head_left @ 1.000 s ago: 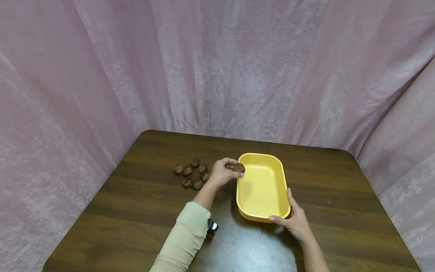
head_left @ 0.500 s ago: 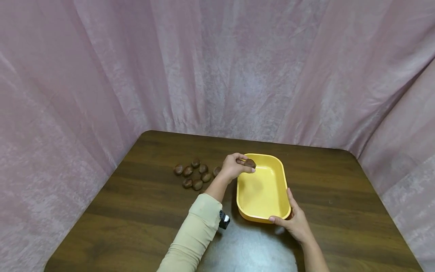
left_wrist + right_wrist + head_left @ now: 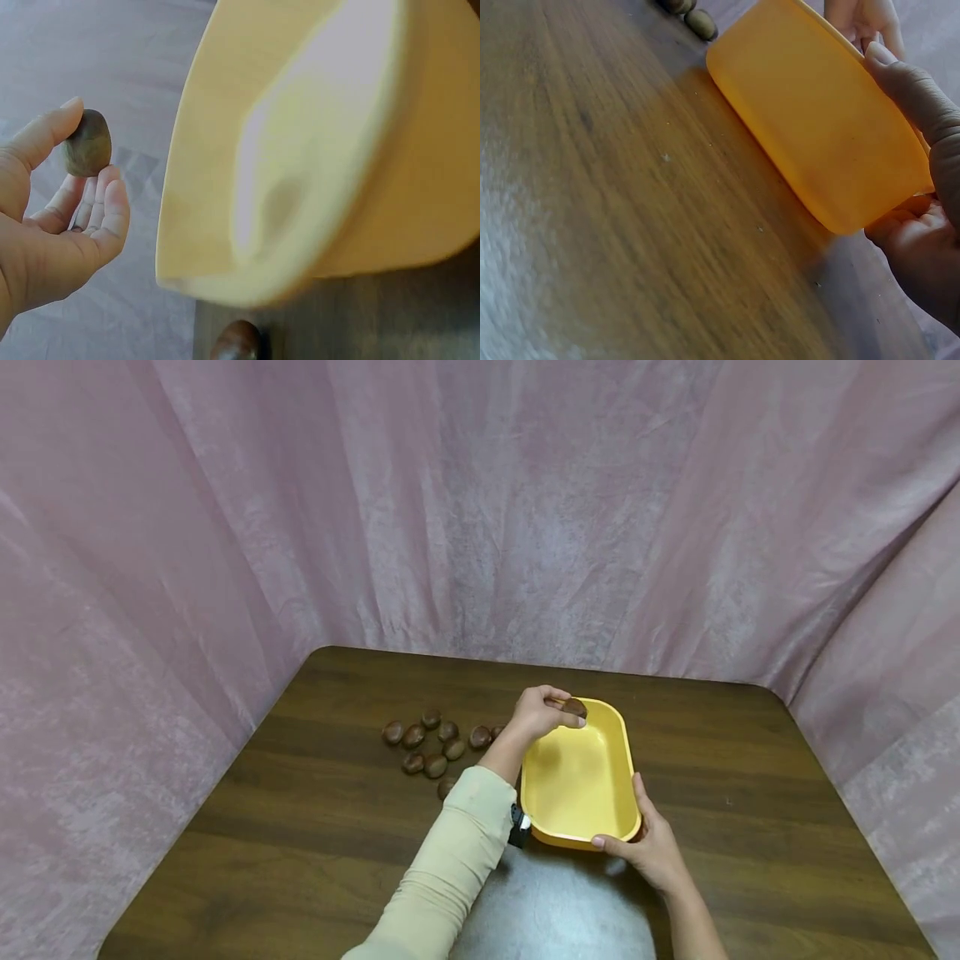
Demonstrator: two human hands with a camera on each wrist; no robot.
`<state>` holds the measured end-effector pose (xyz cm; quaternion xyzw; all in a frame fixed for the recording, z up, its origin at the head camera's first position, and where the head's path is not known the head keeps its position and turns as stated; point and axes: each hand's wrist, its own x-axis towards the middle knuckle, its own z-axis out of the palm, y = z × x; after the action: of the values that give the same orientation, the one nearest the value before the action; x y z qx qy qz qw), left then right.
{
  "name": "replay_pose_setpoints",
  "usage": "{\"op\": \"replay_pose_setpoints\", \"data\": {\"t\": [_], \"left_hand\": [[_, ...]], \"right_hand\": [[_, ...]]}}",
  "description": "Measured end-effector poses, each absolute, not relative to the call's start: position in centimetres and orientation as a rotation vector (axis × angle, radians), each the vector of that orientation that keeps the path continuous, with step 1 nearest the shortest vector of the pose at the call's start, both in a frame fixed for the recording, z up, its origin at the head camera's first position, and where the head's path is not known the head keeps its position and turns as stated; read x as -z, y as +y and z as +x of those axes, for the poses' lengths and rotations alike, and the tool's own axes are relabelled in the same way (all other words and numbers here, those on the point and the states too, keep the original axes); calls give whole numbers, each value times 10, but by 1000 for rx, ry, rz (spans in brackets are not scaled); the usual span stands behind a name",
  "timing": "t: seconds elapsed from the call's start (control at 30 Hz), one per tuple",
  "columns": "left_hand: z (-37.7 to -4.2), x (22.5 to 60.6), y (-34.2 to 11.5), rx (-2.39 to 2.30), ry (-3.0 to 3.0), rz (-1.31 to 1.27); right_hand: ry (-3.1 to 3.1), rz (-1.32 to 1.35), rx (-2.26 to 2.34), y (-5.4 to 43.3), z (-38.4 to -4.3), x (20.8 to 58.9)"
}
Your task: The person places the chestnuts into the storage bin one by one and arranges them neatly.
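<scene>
My left hand pinches a brown chestnut between thumb and fingertips. In the head view the nut is above the far end of a yellow rectangular tub, near its far rim. The tub's inside shows bare yellow floor. My right hand grips the tub's near right corner, thumb on the rim and fingers along the outer side. The right wrist view shows the thumb over the rim and other fingers curled under the corner. Several more chestnuts lie on the table left of the tub.
The dark wooden table has rounded far corners and a shiny glare patch near its front. A pink velvet curtain hangs behind it and at both sides. My left forearm partly overlaps the nearest chestnut.
My left hand has moved right and slightly away from me, carrying the chestnut from the tub's left rim to above its far end. The right hand and tub have stayed put.
</scene>
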<state>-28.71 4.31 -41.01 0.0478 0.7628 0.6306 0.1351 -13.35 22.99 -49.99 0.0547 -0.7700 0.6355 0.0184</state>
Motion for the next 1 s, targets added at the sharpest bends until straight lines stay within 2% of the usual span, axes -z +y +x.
{"op": "replay_pose_setpoints", "data": {"t": [0.7,1.0], "left_hand": [[-304,432,77,-1773,2113,-128],[-314,447,96,-1508,2231,-234]], "right_hand": [[-2298,194,-2033,224,-126,504],[-2264,230,-2052,224,-122,504]]}}
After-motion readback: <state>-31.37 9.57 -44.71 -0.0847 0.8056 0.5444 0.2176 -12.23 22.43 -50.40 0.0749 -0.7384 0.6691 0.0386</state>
